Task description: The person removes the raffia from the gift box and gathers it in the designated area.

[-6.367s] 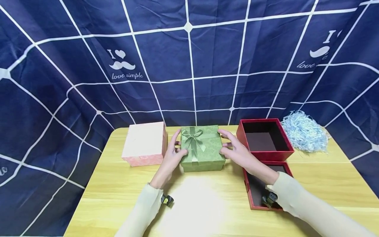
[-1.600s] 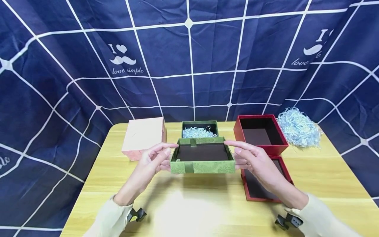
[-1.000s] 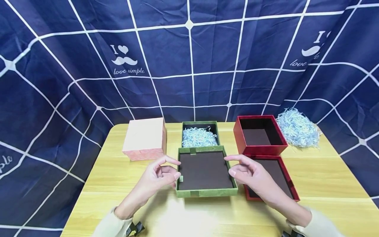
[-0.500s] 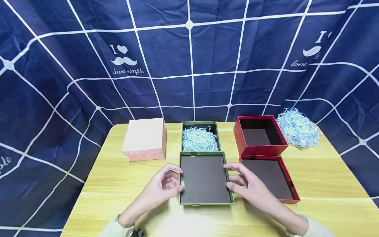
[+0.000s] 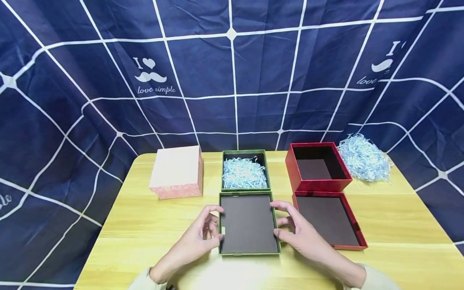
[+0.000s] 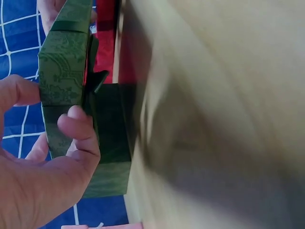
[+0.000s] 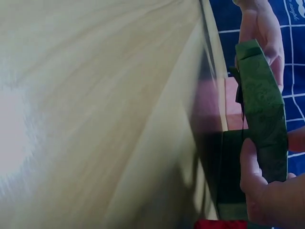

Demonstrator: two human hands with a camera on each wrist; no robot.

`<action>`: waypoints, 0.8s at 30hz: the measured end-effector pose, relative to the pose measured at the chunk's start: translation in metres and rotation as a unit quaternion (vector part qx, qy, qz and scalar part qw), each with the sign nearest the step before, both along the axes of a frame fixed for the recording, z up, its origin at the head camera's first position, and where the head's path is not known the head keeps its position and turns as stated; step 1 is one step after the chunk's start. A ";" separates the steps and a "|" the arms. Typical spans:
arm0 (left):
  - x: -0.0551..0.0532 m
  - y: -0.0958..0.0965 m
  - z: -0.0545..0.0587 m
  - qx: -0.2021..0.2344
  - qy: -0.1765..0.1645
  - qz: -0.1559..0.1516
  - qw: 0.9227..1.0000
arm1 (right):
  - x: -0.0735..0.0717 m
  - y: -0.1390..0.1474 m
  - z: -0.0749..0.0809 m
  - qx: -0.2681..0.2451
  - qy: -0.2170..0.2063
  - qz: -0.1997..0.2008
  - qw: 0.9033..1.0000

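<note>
An upturned green gift-box lid point(image 5: 248, 223), dark inside, lies level between the two hands in the head view. My left hand point(image 5: 193, 239) pinches its left wall and my right hand point(image 5: 302, 235) its right wall, thumbs nearer me. The left wrist view shows the patterned lid wall point(image 6: 62, 76) with a bow hanging on its underside, and a gap down to the tabletop. From the right wrist, the lid point(image 7: 262, 105) also appears off the wood. Directly behind it stands the green box point(image 5: 246, 190), open-topped, holding light-blue shredded paper point(image 5: 243, 173).
On the wooden table point(image 5: 145, 225), a closed pink box point(image 5: 175, 171) stands left. To the right are an open red box point(image 5: 319, 185) and its upturned red lid point(image 5: 328, 221). A pile of blue shredded paper point(image 5: 364, 159) lies at the far right corner. A blue curtain point(image 5: 203, 80) hangs behind.
The lid has come off the green box, been turned over, and been brought toward me and lowered in front of it. The shredded paper inside the box now shows.
</note>
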State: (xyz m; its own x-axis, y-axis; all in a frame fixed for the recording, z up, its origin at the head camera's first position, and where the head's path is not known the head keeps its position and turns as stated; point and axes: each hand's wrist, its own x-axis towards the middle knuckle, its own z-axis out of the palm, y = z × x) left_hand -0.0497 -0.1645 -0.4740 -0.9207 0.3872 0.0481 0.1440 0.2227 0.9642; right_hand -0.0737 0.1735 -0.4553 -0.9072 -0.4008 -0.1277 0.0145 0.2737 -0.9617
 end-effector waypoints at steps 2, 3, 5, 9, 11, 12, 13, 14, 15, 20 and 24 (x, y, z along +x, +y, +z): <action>0.000 0.001 -0.003 -0.007 0.002 0.005 1.000 | 0.000 -0.001 -0.003 -0.002 -0.001 0.001 1.000; 0.001 0.001 -0.003 -0.009 0.003 0.008 1.000 | 0.000 -0.002 -0.004 -0.002 -0.007 -0.002 1.000; 0.000 0.002 -0.005 -0.012 0.001 0.012 1.000 | 0.001 -0.003 -0.006 -0.002 -0.016 -0.008 1.000; 0.001 0.005 -0.009 -0.019 -0.004 0.017 1.000 | 0.001 -0.005 -0.009 0.002 -0.029 -0.019 0.999; 0.001 0.005 -0.012 -0.023 -0.008 0.019 1.000 | 0.001 -0.006 -0.010 0.001 -0.027 -0.022 0.999; 0.001 0.006 -0.013 -0.024 -0.010 0.018 0.999 | 0.001 -0.007 -0.012 -0.001 -0.026 -0.022 0.999; 0.001 0.006 -0.014 -0.023 -0.012 0.018 0.999 | 0.001 -0.007 -0.013 -0.003 -0.024 -0.022 0.999; 0.001 0.006 -0.015 -0.024 -0.017 0.019 0.999 | 0.001 -0.007 -0.014 -0.005 -0.022 -0.022 0.999; 0.001 0.006 -0.017 -0.025 -0.019 0.020 0.999 | 0.001 -0.008 -0.015 -0.009 -0.022 -0.021 1.000; 0.001 0.007 -0.021 -0.036 -0.022 0.021 0.999 | 0.000 -0.010 -0.021 -0.005 -0.020 -0.021 1.000; 0.001 0.008 -0.024 -0.047 -0.023 0.019 0.998 | 0.000 -0.011 -0.023 0.001 -0.023 -0.030 0.999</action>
